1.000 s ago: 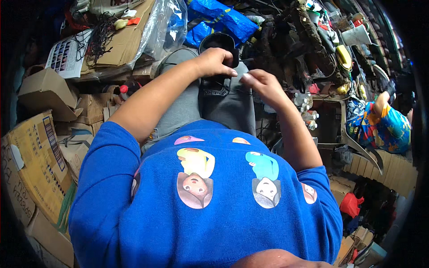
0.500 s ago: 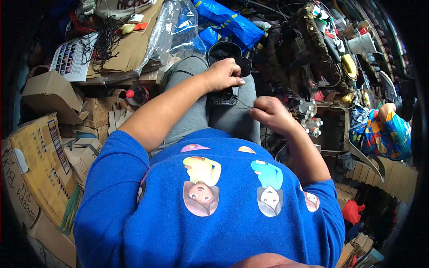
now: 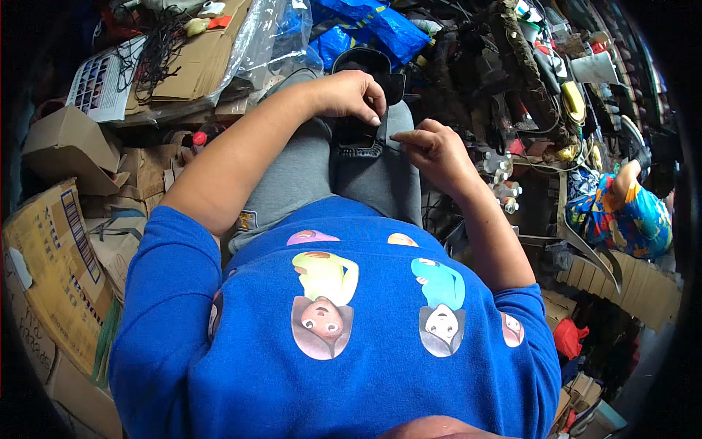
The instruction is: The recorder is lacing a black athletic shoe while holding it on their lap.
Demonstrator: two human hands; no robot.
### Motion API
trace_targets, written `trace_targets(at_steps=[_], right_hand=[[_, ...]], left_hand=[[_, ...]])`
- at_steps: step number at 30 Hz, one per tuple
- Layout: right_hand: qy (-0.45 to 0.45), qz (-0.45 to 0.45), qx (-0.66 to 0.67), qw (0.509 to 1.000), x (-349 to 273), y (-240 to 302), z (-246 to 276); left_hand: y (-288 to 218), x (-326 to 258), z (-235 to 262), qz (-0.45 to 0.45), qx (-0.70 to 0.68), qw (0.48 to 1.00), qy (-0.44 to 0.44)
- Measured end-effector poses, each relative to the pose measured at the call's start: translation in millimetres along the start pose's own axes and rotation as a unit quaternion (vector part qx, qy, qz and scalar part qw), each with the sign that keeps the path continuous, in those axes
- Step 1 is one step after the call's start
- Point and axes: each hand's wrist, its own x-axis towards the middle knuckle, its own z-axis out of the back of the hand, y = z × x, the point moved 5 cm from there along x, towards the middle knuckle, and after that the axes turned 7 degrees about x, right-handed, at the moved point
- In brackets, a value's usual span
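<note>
A black item [image 3: 360,151] that looks like a shoe lies across my grey-trousered thighs, a ribbed edge toward me and a rounded open rim at its far end. Above its middle, my left hand [image 3: 344,95] has its fingers curled and its thumb pointing down to the item's right side, where it seems to grip it. Just right of the item is my right hand [image 3: 439,154], its forefinger stretched toward the left thumb and its other fingers folded in. Whatever thin thing that hand may hold is too small to make out.
At left stand cardboard boxes [image 3: 69,150] and a yellow-brown carton [image 3: 55,256]. Ahead lie a clear plastic sheet [image 3: 267,44] and a blue bag [image 3: 380,33]. Small bottles [image 3: 504,186] stand at right, near another person's colourful clothing [image 3: 629,219].
My right hand has moved up and closer to the left, its forefinger now stretched out. The dark thread seen between hand and item earlier no longer shows clearly. My left hand has shifted slightly up and left.
</note>
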Motion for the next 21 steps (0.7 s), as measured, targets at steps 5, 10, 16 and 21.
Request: trace_targets(at_steps=[5,10,16,21], right_hand=[[0.005,-0.012,-0.009,1.0,1,-1,1],[0.013,-0.008,-0.076,0.997,2,0,1],[0.008,-0.056,0.007,0.998,2,-5,-1],[-0.001,-0.107,0.105,0.989,0,-20,-4]], left_hand=[[1,12,-4,0.007,-0.034,0.999,0.028],[-4,21,-5,0.018,-0.036,0.998,0.054],[0,25,-5,0.005,-0.051,0.996,0.075],[-2,24,-4,-0.006,-0.014,0.997,0.07]])
